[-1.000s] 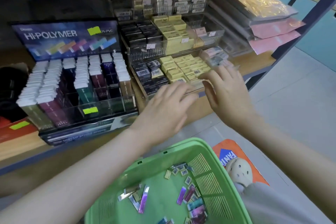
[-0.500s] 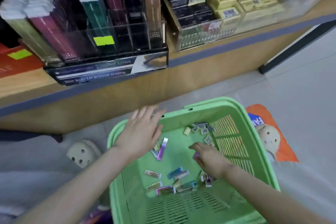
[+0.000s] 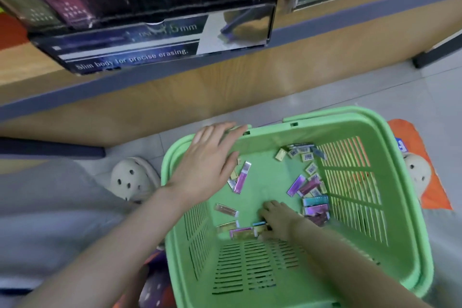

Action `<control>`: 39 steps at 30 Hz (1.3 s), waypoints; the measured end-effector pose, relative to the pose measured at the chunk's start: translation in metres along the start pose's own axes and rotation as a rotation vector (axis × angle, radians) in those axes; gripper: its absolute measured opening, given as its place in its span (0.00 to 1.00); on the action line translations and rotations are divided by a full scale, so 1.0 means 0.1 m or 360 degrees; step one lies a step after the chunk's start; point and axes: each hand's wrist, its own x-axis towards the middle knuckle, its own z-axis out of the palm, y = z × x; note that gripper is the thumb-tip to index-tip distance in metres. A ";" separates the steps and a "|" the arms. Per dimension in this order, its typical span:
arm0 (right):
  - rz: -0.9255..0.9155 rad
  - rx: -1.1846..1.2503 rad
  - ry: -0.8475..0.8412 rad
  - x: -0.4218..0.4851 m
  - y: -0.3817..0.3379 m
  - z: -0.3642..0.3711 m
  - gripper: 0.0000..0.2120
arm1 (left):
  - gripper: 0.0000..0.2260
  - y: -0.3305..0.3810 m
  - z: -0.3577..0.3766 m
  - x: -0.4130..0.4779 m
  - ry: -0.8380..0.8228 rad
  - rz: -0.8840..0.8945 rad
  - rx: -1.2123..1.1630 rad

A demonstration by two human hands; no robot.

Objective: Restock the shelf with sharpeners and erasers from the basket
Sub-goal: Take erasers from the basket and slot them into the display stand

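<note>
Left grip (image 3: 207, 165) spread flat on slatted green basket (image 3: 350, 120) — right grip (image 3: 277, 220) pinching glossy slim eraser (image 3: 258, 224).

We cannot read labels on the small cream packets (image 3: 307, 157). Right hand (image 3: 277, 220) hides its fingertips; top edge crops the black cardboard eraser display (image 3: 160, 40).

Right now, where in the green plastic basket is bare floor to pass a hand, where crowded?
Free: green plastic basket mid-floor, between the slim purple eraser by the left hand and the purple-teal eraser pile at right. Crowded: that pile, the far-corner small boxes, under the right hand.
</note>
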 end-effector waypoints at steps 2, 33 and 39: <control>-0.0005 0.0023 -0.0053 0.01 -0.04 0.03 0.31 | 0.21 0.00 0.00 -0.01 -0.0006 -0.0019 -0.0021; -0.0264 0.0625 0.1031 -0.99 -0.60 -1.12 0.19 | 0.08 0.60 0.33 -0.36 0.0021 -0.1741 -0.2466; 0.0346 0.0428 0.0619 -0.65 0.44 -0.82 0.25 | 0.10 0.54 0.41 -0.43 -0.0023 -0.1711 -0.2448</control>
